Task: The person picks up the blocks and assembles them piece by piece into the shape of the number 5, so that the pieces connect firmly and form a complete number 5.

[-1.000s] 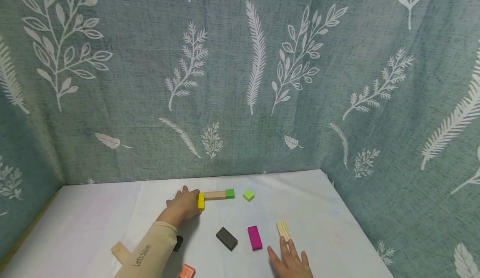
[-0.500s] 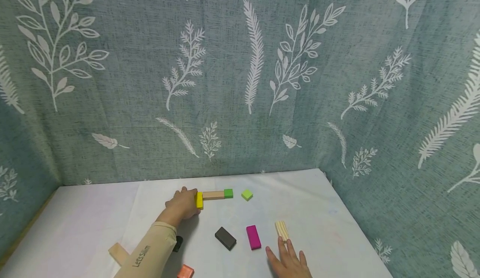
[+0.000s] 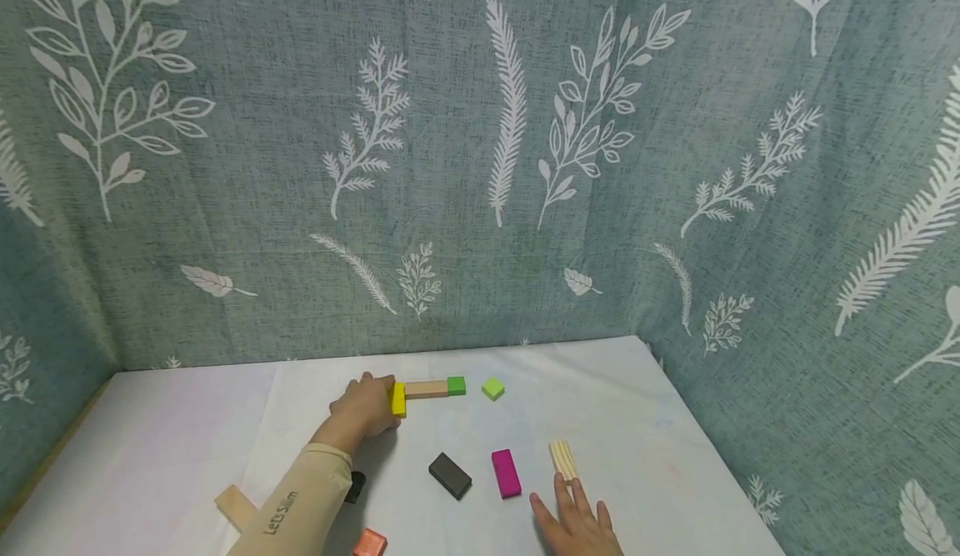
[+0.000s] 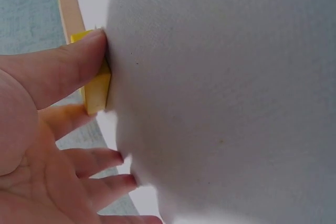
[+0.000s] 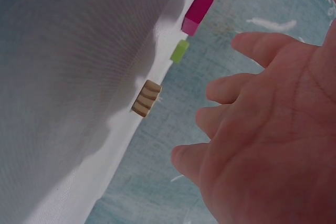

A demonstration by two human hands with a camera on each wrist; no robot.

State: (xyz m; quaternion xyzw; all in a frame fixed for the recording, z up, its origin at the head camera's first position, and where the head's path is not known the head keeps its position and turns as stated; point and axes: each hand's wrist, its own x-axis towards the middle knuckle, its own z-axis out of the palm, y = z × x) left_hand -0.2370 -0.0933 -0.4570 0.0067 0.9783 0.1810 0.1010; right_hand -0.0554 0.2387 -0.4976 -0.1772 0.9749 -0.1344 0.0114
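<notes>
My left hand pinches a yellow block between thumb and index finger, at the left end of a row. In the left wrist view the yellow block shows under the thumb, the other fingers spread. The row continues right with a natural wood block and a green block. My right hand is spread at the front right, nearest a cream ridged block; its fingertips overlap that block's near end in the head view. In the right wrist view the ridged block lies apart from the fingers.
A light green block lies right of the row. Nearer are a dark block and a magenta block. An orange block and a wooden block lie by the left sleeve. Patterned curtains surround the white table.
The head view has shifted slightly, moving everything a little left in the picture. Both hands and the blocks keep their places.
</notes>
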